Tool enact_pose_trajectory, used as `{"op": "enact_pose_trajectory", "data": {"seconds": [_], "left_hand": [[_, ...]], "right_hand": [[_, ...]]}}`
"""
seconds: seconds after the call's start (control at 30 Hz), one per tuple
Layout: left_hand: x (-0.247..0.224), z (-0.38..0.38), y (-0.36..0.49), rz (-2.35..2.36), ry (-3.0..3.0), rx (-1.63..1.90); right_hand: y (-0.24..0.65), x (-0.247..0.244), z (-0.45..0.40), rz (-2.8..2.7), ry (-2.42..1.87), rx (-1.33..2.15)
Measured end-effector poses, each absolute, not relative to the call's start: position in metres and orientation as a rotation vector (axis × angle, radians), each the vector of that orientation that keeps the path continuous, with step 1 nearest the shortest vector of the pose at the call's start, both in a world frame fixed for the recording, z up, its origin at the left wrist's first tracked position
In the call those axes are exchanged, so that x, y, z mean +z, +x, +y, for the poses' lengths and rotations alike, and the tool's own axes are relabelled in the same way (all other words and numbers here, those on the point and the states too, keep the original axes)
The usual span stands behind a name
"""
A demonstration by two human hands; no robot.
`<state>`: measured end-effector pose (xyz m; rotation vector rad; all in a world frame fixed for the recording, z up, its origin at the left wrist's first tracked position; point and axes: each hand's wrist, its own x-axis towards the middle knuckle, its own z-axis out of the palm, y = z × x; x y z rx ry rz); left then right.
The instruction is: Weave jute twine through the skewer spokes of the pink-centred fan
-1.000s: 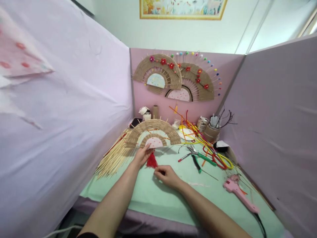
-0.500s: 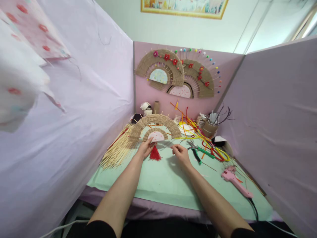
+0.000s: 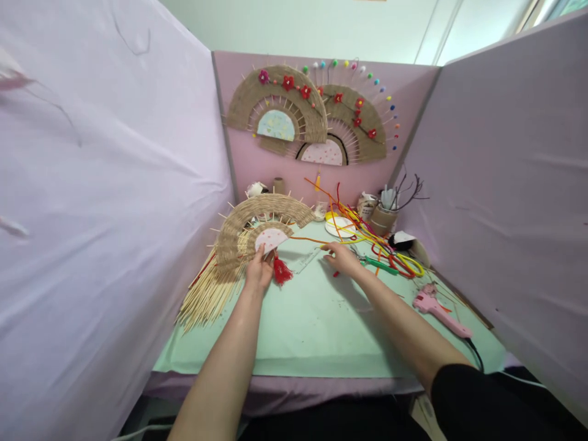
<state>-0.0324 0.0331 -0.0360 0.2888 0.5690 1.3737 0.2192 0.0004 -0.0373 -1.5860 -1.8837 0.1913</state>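
Note:
My left hand [image 3: 260, 271] is closed on the lower middle of a woven half-round fan [image 3: 239, 226], at its pink-patterned half-disc [image 3: 271, 239]. The fan is raised and tilted, and thin sticks poke out past its outer rim. From its base hangs a red tassel [image 3: 282, 271], beside my fingers. Over the table's middle, my right hand [image 3: 342, 258] has its fingers loosely bent and apart, with nothing visible in them. Close to its fingertips lies a clear strip like a ruler [image 3: 307, 261]. Green-handled pliers [image 3: 379, 264] lie partly hidden behind that hand.
A bundle of thin sticks [image 3: 209, 300] lies at left, under the fan. Coloured pipe cleaners [image 3: 404, 263] spread at back right, near a pot of twigs [image 3: 383, 217]. A pink glue gun [image 3: 441, 312] rests at right with its cord. Two decorated fans [image 3: 280, 79] hang on the back panel.
The fan has moved left and tilted, its right end higher, with the tassel swinging along. My right hand has shifted towards the pliers, now covering part of them. The view has tipped downward.

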Motion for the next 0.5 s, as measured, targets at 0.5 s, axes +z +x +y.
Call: {"op": "enact_pose_trajectory", "data": {"seconds": [0.5], "left_hand": [[-0.030, 0.024, -0.031, 0.505, 0.289, 1.329]], "right_hand": [[0.215, -0.020, 0.095, -2.396, -1.767, 0.495]]}}
